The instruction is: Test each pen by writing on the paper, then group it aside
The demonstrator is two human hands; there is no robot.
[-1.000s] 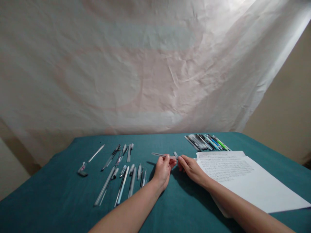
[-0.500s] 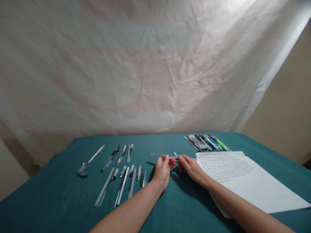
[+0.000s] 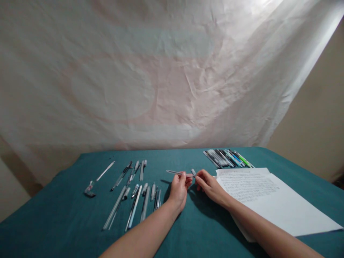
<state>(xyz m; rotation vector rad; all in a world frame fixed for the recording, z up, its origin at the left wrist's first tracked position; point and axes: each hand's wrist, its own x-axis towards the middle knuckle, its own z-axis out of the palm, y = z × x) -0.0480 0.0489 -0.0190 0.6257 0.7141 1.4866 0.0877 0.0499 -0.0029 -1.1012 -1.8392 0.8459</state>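
My left hand [image 3: 178, 190] is closed around a slim clear pen [image 3: 174, 172], with its thumb on top. The barrel points to the left, past my fingers. At the other end, my right hand [image 3: 211, 185] has its thumb and fingers pinched together at the tip; exactly what they grip there is partly hidden. Just behind the fingertips shows a small clear cap [image 3: 193, 172], and I cannot tell whether it lies on the cloth. Both hands are above the teal tablecloth [image 3: 199, 229].
Several pens and separate pen parts [image 3: 134, 206] lie in groups on the left. A white stick-like piece [image 3: 105, 171] and a dark crumpled scrap [image 3: 89, 190] are farther left. A row of pens [image 3: 228, 158] is at the back right. Handwritten paper sheets [image 3: 285, 204] lie under my right forearm.
The fingers of my right hand have shifted slightly at the pen's tip and look a little more raised. My left hand keeps its hold on the barrel. The view has moved slightly.
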